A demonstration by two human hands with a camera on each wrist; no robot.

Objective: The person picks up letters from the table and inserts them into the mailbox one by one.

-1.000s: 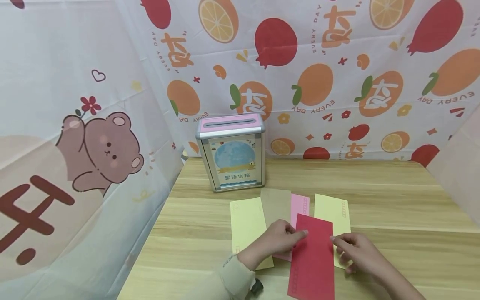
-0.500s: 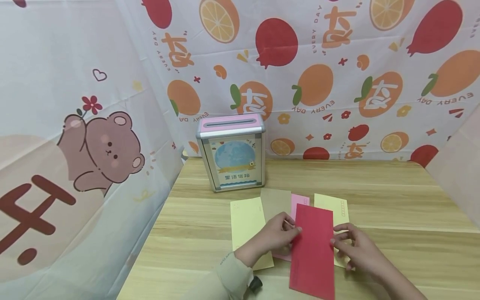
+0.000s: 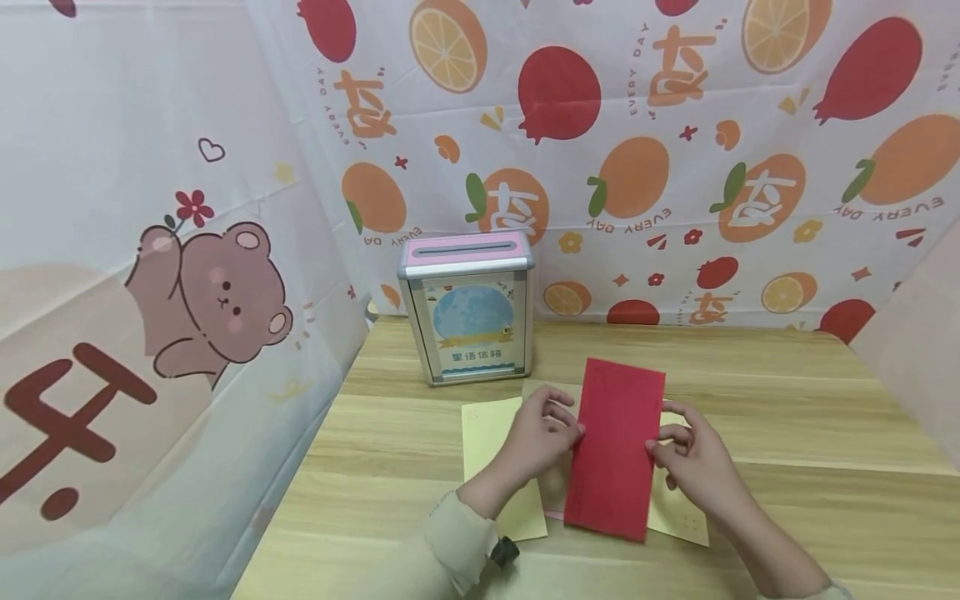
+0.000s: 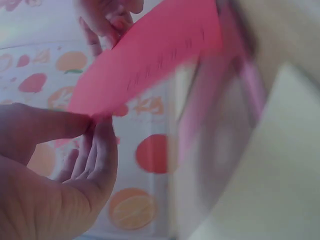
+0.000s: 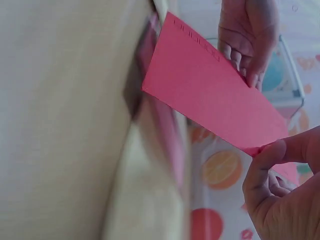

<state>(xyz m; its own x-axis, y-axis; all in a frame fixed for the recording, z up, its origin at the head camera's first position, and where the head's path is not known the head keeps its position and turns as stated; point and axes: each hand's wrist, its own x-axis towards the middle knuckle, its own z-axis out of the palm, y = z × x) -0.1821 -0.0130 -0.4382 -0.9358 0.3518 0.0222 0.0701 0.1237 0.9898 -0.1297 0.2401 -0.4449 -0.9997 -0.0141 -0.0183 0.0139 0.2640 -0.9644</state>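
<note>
A red envelope (image 3: 617, 450) is held up between both hands above the other envelopes. My left hand (image 3: 542, 429) pinches its left edge between thumb and fingers; the left wrist view shows the thumb on its face. On the opposite edge my right hand (image 3: 697, 457) pinches it the same way, clear in the right wrist view. Beneath lie a pale yellow envelope (image 3: 487, 442) on the left, a brown envelope (image 3: 555, 492) and another pale yellow envelope (image 3: 678, 512) on the right. A pink envelope (image 3: 553, 514) is almost wholly hidden, with only a sliver showing.
Behind the envelopes, on the wooden table (image 3: 810, 467), stands a letter box (image 3: 472, 325) with a pink top and a slot (image 3: 467, 247). A fruit-print cloth (image 3: 637, 175) hangs at the back, and a bear-print cloth (image 3: 217, 292) hangs on the left.
Both hands have lifted the red envelope off the near side and moved it away from me, up over the others. It now covers most of the pink envelope. The head view has shifted slightly.
</note>
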